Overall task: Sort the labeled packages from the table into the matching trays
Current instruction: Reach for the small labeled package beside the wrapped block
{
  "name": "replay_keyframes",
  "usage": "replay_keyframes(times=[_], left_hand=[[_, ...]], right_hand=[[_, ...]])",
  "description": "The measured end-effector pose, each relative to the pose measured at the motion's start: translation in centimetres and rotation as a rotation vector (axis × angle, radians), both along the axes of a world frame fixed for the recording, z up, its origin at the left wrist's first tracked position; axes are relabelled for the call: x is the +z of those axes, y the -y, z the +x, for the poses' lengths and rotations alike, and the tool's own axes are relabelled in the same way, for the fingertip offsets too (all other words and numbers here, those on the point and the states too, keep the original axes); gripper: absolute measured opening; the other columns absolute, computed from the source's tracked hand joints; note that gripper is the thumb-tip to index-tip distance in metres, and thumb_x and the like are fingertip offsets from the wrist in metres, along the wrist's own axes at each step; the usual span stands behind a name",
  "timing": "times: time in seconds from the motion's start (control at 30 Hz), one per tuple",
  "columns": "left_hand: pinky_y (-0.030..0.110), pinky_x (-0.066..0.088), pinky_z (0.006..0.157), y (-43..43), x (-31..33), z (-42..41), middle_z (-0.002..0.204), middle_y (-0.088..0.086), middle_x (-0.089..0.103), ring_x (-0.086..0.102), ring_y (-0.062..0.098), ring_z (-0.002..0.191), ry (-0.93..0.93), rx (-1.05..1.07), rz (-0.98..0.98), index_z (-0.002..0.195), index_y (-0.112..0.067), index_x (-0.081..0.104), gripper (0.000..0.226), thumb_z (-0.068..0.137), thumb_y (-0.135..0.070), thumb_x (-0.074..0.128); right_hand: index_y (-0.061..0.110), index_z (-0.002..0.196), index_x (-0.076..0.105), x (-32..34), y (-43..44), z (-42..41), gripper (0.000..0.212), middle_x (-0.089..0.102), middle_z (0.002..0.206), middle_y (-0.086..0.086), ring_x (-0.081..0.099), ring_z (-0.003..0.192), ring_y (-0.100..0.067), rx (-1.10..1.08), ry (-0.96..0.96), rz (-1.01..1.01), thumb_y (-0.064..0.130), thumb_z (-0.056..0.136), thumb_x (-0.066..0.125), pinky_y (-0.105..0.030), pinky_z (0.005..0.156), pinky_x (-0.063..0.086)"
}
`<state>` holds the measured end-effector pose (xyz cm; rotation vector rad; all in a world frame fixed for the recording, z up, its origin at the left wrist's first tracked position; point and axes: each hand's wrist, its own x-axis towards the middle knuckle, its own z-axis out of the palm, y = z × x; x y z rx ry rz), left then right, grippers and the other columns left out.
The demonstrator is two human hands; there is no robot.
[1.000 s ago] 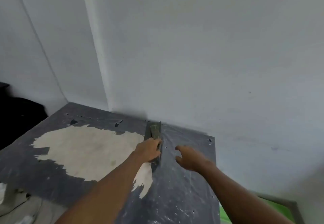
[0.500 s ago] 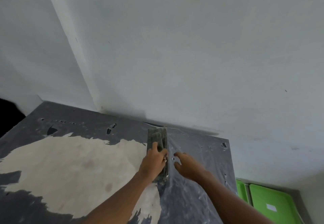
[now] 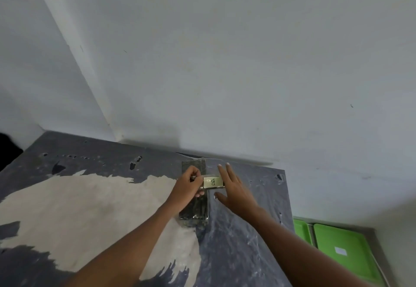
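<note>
Pinching the cream label point(image 3: 213, 182) is the left hand point(image 3: 188, 187), fingers curled in and closed on the label's left end, so that hand is gripping the dark package point(image 3: 195, 196) right at its paper tag. The tag has a handwritten "B" on it, upside down from the head view. The right hand point(image 3: 234, 191) sits just to the right, fingers stretched out flat and spread, holding nothing; its index finger runs along the label's right edge, though I honestly can't tell if it's touching or just hovering.

The package itself is a long, dark, shiny plastic pack lying lengthwise near the back of the worktop point(image 3: 67, 208), far end close to the white wall point(image 3: 225, 61). It looks like it's lying on the surface, but can't swear it's fully flat.

The worktop is pretty beat up: dark grey coating with a big bare beige patch on the left, plus clear crinkly plastic film point(image 3: 243, 230) over the right part.

Off the right edge, lower down, there are two green trays point(image 3: 342, 241) side by side, the nearer one with a small white label, too blurry to read.
</note>
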<state>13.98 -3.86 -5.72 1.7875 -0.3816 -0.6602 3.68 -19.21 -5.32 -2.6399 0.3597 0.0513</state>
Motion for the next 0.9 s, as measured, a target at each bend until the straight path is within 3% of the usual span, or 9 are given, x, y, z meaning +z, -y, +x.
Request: replay_keyframes(times=[0.1,0.17,0.27,0.43,0.53,0.63,0.77,0.83,0.9], left_hand=[[0.029,0.051,0.054,1.2,1.0,-1.2,0.099,0.022,0.067,0.068,0.022,0.061,-0.03,-0.038,-0.026,0.103,-0.008,0.05,0.009,0.098,-0.014,0.047],[0.029,0.051,0.053,2.1,1.5,-2.0,0.098,0.028,0.065,0.065,0.025,0.062,-0.063,-0.01,-0.057,0.106,-0.009,0.048,0.009,0.097,-0.011,0.047],[0.027,0.052,0.051,3.3,2.1,-3.5,0.095,0.027,0.064,0.062,0.028,0.062,-0.114,0.013,-0.118,0.107,-0.01,0.046,0.01,0.098,-0.008,0.047],[0.031,0.051,0.056,4.5,3.1,-5.8,0.094,0.021,0.066,0.06,0.024,0.067,-0.167,0.078,-0.225,0.118,-0.013,0.045,0.022,0.097,-0.009,0.052],[0.038,0.056,0.071,5.3,3.5,-6.5,0.101,0.02,0.067,0.065,0.024,0.076,-0.253,0.138,-0.301,0.126,-0.018,0.044,0.042,0.091,-0.016,0.066],[0.042,0.06,0.084,6.4,4.3,-7.8,0.111,0.014,0.07,0.073,0.025,0.093,-0.257,-0.005,-0.255,0.122,-0.013,0.052,0.034,0.092,-0.019,0.067],[0.045,0.061,0.082,7.7,5.3,-8.1,0.11,0.01,0.072,0.074,0.025,0.096,-0.274,0.026,-0.312,0.122,-0.011,0.053,0.028,0.095,-0.012,0.06],[0.046,0.059,0.084,7.8,5.9,-7.6,0.111,0.011,0.07,0.072,0.028,0.093,-0.233,0.026,-0.272,0.126,-0.012,0.053,0.03,0.096,-0.012,0.058],[0.04,0.058,0.077,7.6,6.7,-6.9,0.112,0.01,0.067,0.069,0.025,0.09,-0.173,-0.004,-0.217,0.131,-0.016,0.053,0.035,0.096,-0.015,0.057]], right_hand=[[0.017,0.143,0.035,0.8,1.3,-1.6,0.056,0.043,0.146,-0.007,0.042,0.129,-0.027,0.059,0.103,-0.089,0.028,0.093,0.058,-0.04,0.097,0.047],[0.019,0.136,0.044,1.3,2.2,-2.8,0.048,0.054,0.133,-0.004,0.048,0.118,-0.025,0.062,0.131,-0.105,0.03,0.092,0.059,-0.037,0.087,0.048],[0.022,0.132,0.047,1.9,3.6,-4.3,0.046,0.058,0.126,-0.002,0.05,0.11,-0.023,0.043,0.154,-0.122,0.033,0.089,0.061,-0.035,0.077,0.048],[0.026,0.126,0.049,3.0,4.7,-5.9,0.044,0.062,0.118,0.002,0.054,0.104,-0.019,-0.008,0.167,-0.146,0.041,0.086,0.06,-0.033,0.075,0.048],[0.025,0.114,0.052,3.9,4.3,-6.2,0.039,0.064,0.1,0.005,0.06,0.086,-0.017,-0.224,0.211,-0.028,0.049,0.084,0.061,-0.033,0.064,0.049],[0.021,0.104,0.052,4.7,3.3,-6.0,0.033,0.063,0.091,0.002,0.06,0.077,-0.019,-0.323,0.237,0.097,0.047,0.085,0.061,-0.037,0.06,0.05],[0.021,0.105,0.049,5.3,2.8,-5.8,0.033,0.063,0.096,0.0,0.061,0.08,-0.017,-0.32,0.249,0.195,0.044,0.085,0.061,-0.044,0.067,0.055],[0.021,0.117,0.047,5.6,3.0,-6.0,0.048,0.064,0.109,-0.002,0.062,0.09,-0.017,-0.288,0.235,0.218,0.05,0.083,0.064,-0.043,0.074,0.057],[0.019,0.137,0.034,6.1,3.5,-6.6,0.077,0.058,0.128,-0.004,0.061,0.107,-0.02,-0.232,0.209,0.136,0.061,0.08,0.064,-0.043,0.083,0.056]])
